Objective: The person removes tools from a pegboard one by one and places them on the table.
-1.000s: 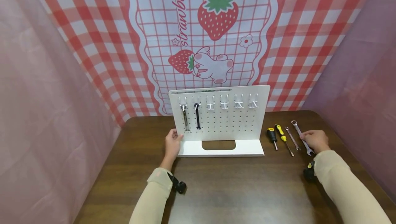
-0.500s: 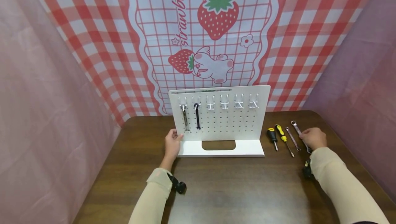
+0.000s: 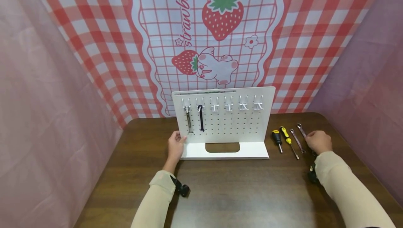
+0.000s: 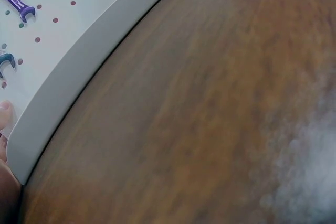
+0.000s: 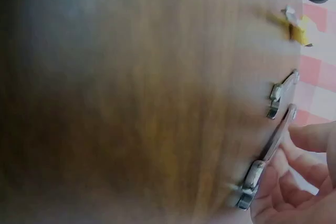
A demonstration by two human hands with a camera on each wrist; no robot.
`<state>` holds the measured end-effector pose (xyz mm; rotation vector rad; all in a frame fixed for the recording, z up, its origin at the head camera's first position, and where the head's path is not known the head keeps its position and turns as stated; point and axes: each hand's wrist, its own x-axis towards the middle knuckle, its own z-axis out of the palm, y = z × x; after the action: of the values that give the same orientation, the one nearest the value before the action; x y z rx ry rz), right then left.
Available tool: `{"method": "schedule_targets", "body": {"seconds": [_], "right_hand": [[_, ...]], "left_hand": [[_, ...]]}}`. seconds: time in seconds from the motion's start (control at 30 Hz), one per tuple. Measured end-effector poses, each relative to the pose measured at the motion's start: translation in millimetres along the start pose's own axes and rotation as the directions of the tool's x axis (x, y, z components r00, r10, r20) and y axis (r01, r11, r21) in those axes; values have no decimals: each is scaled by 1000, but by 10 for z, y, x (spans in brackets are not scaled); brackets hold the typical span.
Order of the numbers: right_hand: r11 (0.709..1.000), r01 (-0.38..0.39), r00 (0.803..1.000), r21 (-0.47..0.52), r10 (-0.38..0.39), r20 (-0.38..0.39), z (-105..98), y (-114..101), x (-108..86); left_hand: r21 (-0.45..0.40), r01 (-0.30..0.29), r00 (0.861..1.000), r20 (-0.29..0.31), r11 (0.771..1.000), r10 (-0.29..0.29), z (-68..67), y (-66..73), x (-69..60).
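Gripping pegboard [image 3: 226,138] at left edge with left hand [image 3: 176,145]; pinching larger wrench [image 3: 302,130] with right hand [image 3: 319,142], near smaller wrench [image 3: 297,140] on desk [image 3: 239,189].

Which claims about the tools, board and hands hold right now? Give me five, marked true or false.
1. The left hand grips the white pegboard at its left edge. True.
2. The black wrench hangs on the rightmost hook. False: it hangs on the second from the left.
3. Four hooks hold no tool. True.
4. Both screwdrivers hang up. False: they lie on the table.
5. The right hand holds a silver wrench. True.
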<state>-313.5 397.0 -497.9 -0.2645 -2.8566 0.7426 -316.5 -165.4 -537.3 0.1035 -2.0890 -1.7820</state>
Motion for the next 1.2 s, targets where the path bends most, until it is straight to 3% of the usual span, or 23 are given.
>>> {"method": "schedule_targets", "body": {"seconds": [0.13,0.3,0.47,0.6,0.67,0.83,0.97,1.1,1.2], "right_hand": [[999,-16,998,39,19,-66,29,-111,-56],[981,12,976,194,32,-217,134,-467,-176],[926,209,915,314,-73,-397,257,-1035,-349],[854,396,858,338,-213,-467,360,-1475,-508],[814,455,850,361,-277,-447,412,-1662,-591],[735,488,873,471,-396,-285,560,-2118,-718],[690,496,861,528,-472,-191,729,-2452,-716],[648,471,852,598,-510,-119,866,-2799,-717],[615,408,861,675,-505,-60,929,-3059,-738]], "left_hand": [[12,6,1000,4,1000,-6,1,-2,8],[15,-1,1000,6,1000,1,2,9,18],[12,-14,1000,-4,1000,14,7,20,26],[13,3,1000,-12,1000,-3,8,15,12],[14,7,1000,-11,1000,-7,6,22,-2],[-5,7,1000,-7,1000,-7,3,22,-18],[-10,2,1000,-7,1000,-2,5,18,-11],[-11,13,1000,-6,1000,-13,10,15,-12],[-11,6,1000,-12,1000,-6,13,12,-11]]}}
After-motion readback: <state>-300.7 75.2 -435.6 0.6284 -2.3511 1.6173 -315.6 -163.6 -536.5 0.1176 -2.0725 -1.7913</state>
